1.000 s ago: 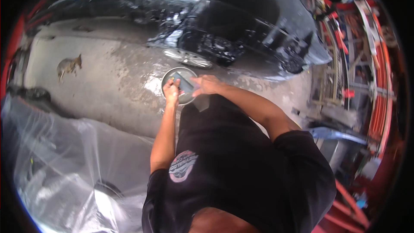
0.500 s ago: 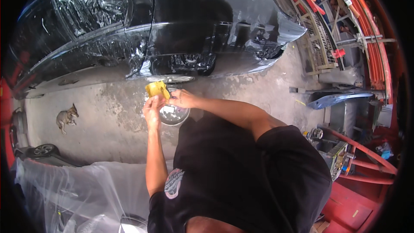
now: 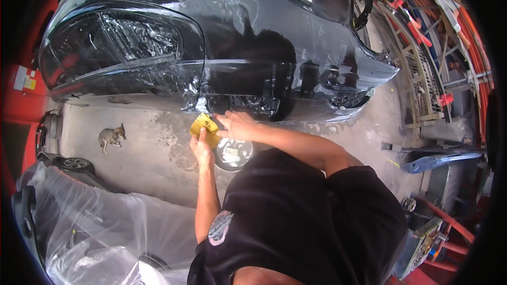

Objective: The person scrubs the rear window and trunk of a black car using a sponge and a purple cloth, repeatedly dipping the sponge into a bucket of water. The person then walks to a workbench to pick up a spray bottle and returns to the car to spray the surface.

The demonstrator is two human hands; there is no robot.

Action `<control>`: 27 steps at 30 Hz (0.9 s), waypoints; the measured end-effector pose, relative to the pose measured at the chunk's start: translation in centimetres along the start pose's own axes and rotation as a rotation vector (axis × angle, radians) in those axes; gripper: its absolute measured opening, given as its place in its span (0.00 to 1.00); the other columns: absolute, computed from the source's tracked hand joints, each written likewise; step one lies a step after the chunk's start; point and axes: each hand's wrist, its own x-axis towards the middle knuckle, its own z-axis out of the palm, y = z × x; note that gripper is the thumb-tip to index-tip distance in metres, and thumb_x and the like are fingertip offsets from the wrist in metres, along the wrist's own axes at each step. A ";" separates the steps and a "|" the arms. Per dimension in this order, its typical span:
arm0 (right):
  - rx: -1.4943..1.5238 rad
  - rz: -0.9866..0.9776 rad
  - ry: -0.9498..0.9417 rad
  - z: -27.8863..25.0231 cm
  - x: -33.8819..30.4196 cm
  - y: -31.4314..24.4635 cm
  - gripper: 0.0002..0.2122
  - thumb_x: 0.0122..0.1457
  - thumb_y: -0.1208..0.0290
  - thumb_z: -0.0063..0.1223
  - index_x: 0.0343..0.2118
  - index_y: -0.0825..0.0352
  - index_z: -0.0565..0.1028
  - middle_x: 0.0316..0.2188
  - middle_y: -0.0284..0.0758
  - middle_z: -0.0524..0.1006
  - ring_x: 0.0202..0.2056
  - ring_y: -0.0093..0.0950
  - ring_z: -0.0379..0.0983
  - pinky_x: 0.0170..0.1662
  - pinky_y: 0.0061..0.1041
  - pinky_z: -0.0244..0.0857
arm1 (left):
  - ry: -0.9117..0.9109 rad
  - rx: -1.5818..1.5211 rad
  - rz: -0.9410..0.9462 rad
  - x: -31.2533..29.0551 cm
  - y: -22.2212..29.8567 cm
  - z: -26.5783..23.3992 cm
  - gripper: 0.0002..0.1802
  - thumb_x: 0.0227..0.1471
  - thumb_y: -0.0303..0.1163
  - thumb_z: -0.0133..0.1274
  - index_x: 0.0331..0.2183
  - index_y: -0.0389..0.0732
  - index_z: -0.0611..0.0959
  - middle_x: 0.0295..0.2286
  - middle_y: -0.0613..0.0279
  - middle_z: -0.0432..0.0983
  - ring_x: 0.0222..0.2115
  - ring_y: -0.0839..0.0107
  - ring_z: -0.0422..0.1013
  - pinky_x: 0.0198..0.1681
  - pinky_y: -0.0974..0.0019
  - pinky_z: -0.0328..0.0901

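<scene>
A yellow sheet, looking like sandpaper (image 3: 204, 126), is bent between my hands beside the black car's (image 3: 248, 84) lower edge. My left hand (image 3: 203, 150) pinches it from below, thumb on its face. My right hand (image 3: 237, 126) is at the sheet's right edge, fingers curved around something dark that I cannot make out. Just below my right hand stands a round basin (image 3: 219, 163) of liquid, partly covered by my body. Inside it shows a pale block-like patch (image 3: 232, 152). Wet streaks and glossy reflections mark the car's side panels.
A dog (image 3: 111, 137) lies on the concrete floor (image 3: 148, 171) to the left. A plastic-draped vehicle (image 3: 116, 227) stands at the lower left. To the right are a blue panel (image 3: 441, 161), a wooden slatted frame (image 3: 417, 68) and red metal bars (image 3: 446, 216).
My view has shifted, so the scene sits further right and lower. My right hand's fingers have spread a little at the sheet's edge; the yellow sheet stays in my left hand.
</scene>
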 end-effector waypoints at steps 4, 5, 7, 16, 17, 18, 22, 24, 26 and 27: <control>-0.218 -0.188 0.068 -1.3 -1.0 -0.2 0.37 0.64 0.48 0.54 0.73 0.54 0.55 0.42 0.51 0.74 0.39 0.47 0.74 0.41 0.44 0.68 | 0.030 -0.132 -0.044 -0.3 0.0 2.5 0.15 0.69 0.31 0.45 0.51 0.33 0.76 0.43 0.56 0.79 0.41 0.68 0.77 0.47 0.65 0.72; -0.255 -0.216 0.071 -1.7 -1.2 -0.2 0.37 0.64 0.48 0.53 0.73 0.53 0.55 0.42 0.51 0.74 0.38 0.47 0.74 0.41 0.43 0.68 | 0.005 -0.143 -0.045 -0.6 0.3 3.1 0.15 0.69 0.30 0.45 0.51 0.33 0.76 0.43 0.57 0.79 0.42 0.68 0.77 0.47 0.65 0.72; -0.194 -0.174 0.022 -2.0 -1.8 0.4 0.38 0.64 0.49 0.54 0.73 0.53 0.53 0.42 0.52 0.74 0.38 0.47 0.74 0.40 0.43 0.68 | -0.049 -0.166 -0.050 -1.1 0.6 4.4 0.14 0.69 0.29 0.44 0.51 0.33 0.76 0.43 0.57 0.79 0.42 0.68 0.76 0.48 0.65 0.72; 0.484 0.223 -0.108 -5.6 -2.5 4.5 0.25 0.59 0.46 0.61 0.36 0.71 0.80 0.24 0.41 0.81 0.25 0.29 0.81 0.31 0.36 0.73 | 0.096 -0.068 0.159 -3.3 -0.2 5.7 0.18 0.52 0.18 0.58 0.47 0.34 0.81 0.38 0.58 0.82 0.35 0.68 0.79 0.41 0.64 0.74; 0.496 0.225 -0.125 -6.3 -3.0 4.4 0.25 0.59 0.46 0.62 0.37 0.71 0.80 0.23 0.40 0.81 0.24 0.27 0.80 0.29 0.32 0.72 | 0.115 -0.104 0.155 -3.2 -0.7 5.8 0.18 0.51 0.18 0.58 0.46 0.34 0.81 0.38 0.58 0.82 0.35 0.68 0.79 0.41 0.64 0.75; 0.490 0.169 -0.126 -6.6 -3.3 4.7 0.25 0.58 0.47 0.64 0.39 0.71 0.80 0.25 0.40 0.81 0.25 0.27 0.80 0.30 0.31 0.73 | 0.135 -0.118 0.181 -2.7 -1.4 6.1 0.18 0.51 0.18 0.57 0.46 0.34 0.81 0.38 0.58 0.82 0.34 0.67 0.80 0.40 0.64 0.75; 0.584 -0.054 -0.122 -6.0 -4.9 4.9 0.34 0.54 0.51 0.70 0.57 0.71 0.73 0.36 0.42 0.82 0.28 0.25 0.80 0.31 0.28 0.74 | 0.199 -0.198 0.190 -3.6 -0.5 8.5 0.22 0.52 0.16 0.54 0.50 0.33 0.76 0.41 0.56 0.80 0.40 0.65 0.78 0.46 0.62 0.74; 0.520 -0.008 -0.223 -5.2 -5.7 5.1 0.39 0.56 0.55 0.70 0.65 0.70 0.67 0.41 0.44 0.82 0.29 0.24 0.79 0.28 0.26 0.75 | 0.272 -0.213 0.262 -4.0 -0.6 8.6 0.21 0.53 0.17 0.54 0.50 0.33 0.76 0.41 0.55 0.80 0.40 0.65 0.78 0.46 0.61 0.74; 0.609 0.058 -0.240 -5.9 -6.1 4.5 0.37 0.58 0.56 0.69 0.66 0.70 0.66 0.41 0.43 0.83 0.28 0.23 0.78 0.29 0.25 0.75 | 0.280 -0.224 0.294 -4.3 -0.5 8.5 0.22 0.52 0.15 0.53 0.51 0.32 0.76 0.42 0.53 0.80 0.41 0.64 0.78 0.47 0.60 0.74; 0.654 0.094 -0.247 -6.5 -6.3 3.9 0.37 0.59 0.56 0.68 0.66 0.70 0.66 0.41 0.42 0.83 0.27 0.22 0.78 0.29 0.24 0.75 | 0.238 -0.198 0.274 -4.7 -0.4 8.4 0.23 0.52 0.15 0.53 0.51 0.31 0.76 0.43 0.53 0.80 0.42 0.64 0.78 0.47 0.60 0.74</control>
